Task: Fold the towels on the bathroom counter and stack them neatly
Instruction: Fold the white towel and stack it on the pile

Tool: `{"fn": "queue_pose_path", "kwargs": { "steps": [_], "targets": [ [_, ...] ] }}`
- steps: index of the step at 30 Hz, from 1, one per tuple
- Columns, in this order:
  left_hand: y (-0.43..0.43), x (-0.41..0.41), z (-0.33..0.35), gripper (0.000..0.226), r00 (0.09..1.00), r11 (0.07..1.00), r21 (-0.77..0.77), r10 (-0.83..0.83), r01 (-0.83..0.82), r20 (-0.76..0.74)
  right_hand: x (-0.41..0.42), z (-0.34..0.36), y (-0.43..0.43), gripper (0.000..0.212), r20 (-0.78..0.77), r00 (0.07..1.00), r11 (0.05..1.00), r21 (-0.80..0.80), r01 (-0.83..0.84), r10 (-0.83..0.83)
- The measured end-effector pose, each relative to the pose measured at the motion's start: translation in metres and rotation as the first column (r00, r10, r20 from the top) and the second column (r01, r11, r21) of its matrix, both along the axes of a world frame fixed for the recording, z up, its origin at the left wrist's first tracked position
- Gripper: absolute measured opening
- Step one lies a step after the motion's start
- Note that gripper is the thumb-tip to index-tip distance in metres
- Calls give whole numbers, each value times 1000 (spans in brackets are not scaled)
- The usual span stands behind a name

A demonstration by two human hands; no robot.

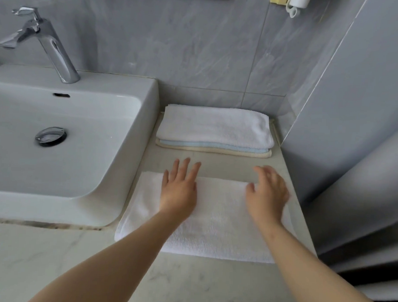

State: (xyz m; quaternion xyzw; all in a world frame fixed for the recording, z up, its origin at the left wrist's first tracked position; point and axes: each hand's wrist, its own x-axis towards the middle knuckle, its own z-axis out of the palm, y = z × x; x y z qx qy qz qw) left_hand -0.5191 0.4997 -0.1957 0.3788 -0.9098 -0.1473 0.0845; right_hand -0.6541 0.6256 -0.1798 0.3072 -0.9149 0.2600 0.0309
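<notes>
A folded white towel [215,228] lies flat on the grey counter [224,165] near the front edge. My left hand [179,191] rests palm down on its far left part, fingers spread and reaching past the towel's far edge. My right hand [267,194] hovers over or touches the far right part, fingers apart and slightly blurred. Behind, against the wall, sits a stack of three folded towels: a white one [214,126] on top, a light blue one [214,146] under it, a cream one [213,151] at the bottom.
A white basin [147,117] with a chrome tap [50,44] and drain plug [50,136] fills the left. Grey tiled walls close the back and right. A white object hangs on the wall [298,3] at the top right.
</notes>
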Motion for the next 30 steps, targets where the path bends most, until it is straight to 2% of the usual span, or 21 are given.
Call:
{"fn": "queue_pose_path", "kwargs": {
  "steps": [2,3,6,11,16,27,30],
  "targets": [
    [15,4,-5,51,998,998,57,-34,30,55,21,-7,-8,50,39,978,962,176,-207,203],
    [20,7,-9,51,993,997,73,-48,40,111,28,-14,-9,52,88,964,925,272,-266,251],
    [18,14,-18,56,970,998,43,-51,42,237,29,-31,-3,54,158,950,856,412,-313,271],
    [1,30,-21,66,955,1000,4,6,-7,296,10,-31,14,57,126,966,849,459,-260,228],
    [-6,48,-21,90,961,998,-43,47,-36,272,1,-30,32,62,92,982,858,479,-187,163],
    [-20,88,-21,95,977,996,44,61,-72,206,-1,-29,49,69,148,987,890,438,-124,64],
    [-18,89,-17,83,979,996,12,83,-87,188,8,-23,54,70,140,990,890,446,-88,27]
  ]
}}
